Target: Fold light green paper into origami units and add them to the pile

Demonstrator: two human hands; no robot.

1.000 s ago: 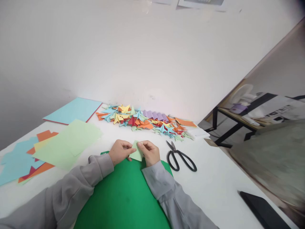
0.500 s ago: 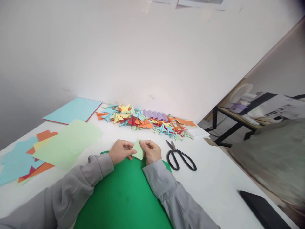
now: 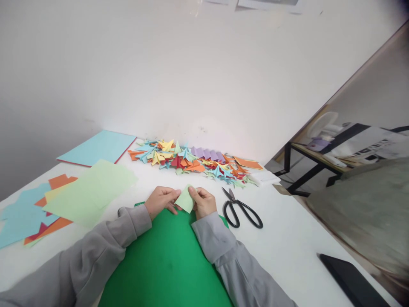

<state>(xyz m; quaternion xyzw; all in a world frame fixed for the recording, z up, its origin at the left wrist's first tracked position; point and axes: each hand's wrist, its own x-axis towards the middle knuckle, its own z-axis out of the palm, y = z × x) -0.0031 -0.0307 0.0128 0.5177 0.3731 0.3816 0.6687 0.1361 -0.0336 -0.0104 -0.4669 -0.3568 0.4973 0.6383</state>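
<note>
A small piece of light green paper (image 3: 185,201) is held up between my two hands, over the far end of a green sheet (image 3: 169,260). My right hand (image 3: 204,202) pinches its right side, thumb on the front face. At the paper's left edge, my left hand (image 3: 162,200) is closed with thumb and fingers about the edge. Just right of my right hand, scissors (image 3: 234,204) with black handles lie on the white table. Beyond both hands spreads a pile of small folded paper pieces (image 3: 179,158) in many colours.
To the left lie large light green sheets (image 3: 92,187) and cut coloured scraps (image 3: 25,209). A light blue sheet (image 3: 99,147) rests near the wall. Orange paper (image 3: 248,163) and a white packet (image 3: 263,178) are at the back right. A black flat device (image 3: 349,277) lies front right.
The light green paper has turned slightly and shows a broader face. My left thumb has moved up along its left edge. My right hand keeps its pinch nearly in place.
</note>
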